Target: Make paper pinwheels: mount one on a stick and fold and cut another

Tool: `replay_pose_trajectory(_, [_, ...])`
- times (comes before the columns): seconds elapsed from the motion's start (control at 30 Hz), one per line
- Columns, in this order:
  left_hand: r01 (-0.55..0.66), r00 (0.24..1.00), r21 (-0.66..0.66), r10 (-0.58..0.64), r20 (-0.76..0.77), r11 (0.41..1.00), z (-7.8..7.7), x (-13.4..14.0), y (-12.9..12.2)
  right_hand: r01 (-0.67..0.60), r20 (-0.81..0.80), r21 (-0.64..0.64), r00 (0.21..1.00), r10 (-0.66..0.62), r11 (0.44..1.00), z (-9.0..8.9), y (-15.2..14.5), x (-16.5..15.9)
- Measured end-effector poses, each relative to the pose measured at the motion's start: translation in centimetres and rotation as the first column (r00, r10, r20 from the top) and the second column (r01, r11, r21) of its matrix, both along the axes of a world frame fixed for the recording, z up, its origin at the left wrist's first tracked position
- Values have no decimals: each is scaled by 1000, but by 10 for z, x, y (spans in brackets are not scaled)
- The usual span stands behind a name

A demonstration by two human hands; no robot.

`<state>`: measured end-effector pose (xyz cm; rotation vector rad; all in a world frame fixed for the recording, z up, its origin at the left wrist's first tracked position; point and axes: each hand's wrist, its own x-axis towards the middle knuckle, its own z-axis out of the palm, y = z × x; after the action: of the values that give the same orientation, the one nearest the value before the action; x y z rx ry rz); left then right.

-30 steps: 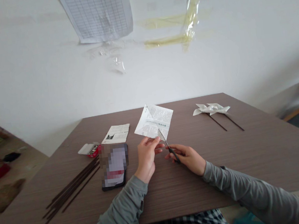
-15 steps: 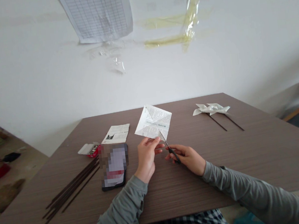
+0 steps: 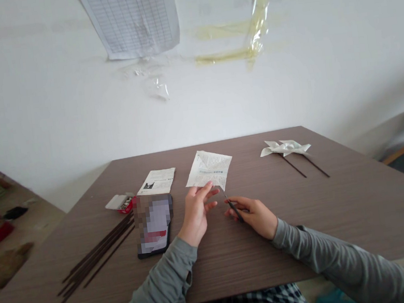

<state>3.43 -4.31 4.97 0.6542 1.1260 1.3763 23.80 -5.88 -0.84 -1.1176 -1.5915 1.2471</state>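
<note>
My left hand (image 3: 196, 213) pinches the near edge of a square of printed paper (image 3: 210, 167), held up with its crease lines faintly visible. My right hand (image 3: 257, 214) is closed around the dark handles of a pair of scissors (image 3: 235, 210). The scissor blades point up and away, toward the near right corner of the paper; their tips are partly hidden there. Whether the blades are apart I cannot tell.
On the left lie a phone (image 3: 155, 225), thin brown sticks (image 3: 94, 251), a small opened red-and-white box (image 3: 122, 203) of small items and a folded printed paper (image 3: 157, 181). Two paper pinwheels (image 3: 286, 147) on sticks lie far right. A wall (image 3: 218, 106) borders the table (image 3: 306, 237).
The paper has tipped and lowered a little, looking flatter. Less of the scissor blades shows over it. My left hand has shifted slightly left.
</note>
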Motion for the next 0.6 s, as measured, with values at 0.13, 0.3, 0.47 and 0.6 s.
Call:
replay_pose_trajectory(0.13, [-47, 999, -4, 47, 19, 999, 1, -1, 3, 4, -2, 9, 1000, -4, 1000, 2, -2, 0])
replay_pose_trajectory(0.3, [-89, 996, 15, 89, -20, 996, -2, -1, 3, -21, -23, -12, 1000, 20, 1000, -1, -2, -1])
replay_pose_trajectory(0.47, [-94, 995, 35, 95, -44, 995, -3, -1, 2, -85, -53, -52, 995, 82, 995, -1, -4, 0])
replay_pose_trajectory(0.6, [-101, 993, 57, 105, -56, 993, -2, -1, 1, -96, -67, -87, 994, 90, 992, 3, -6, 1])
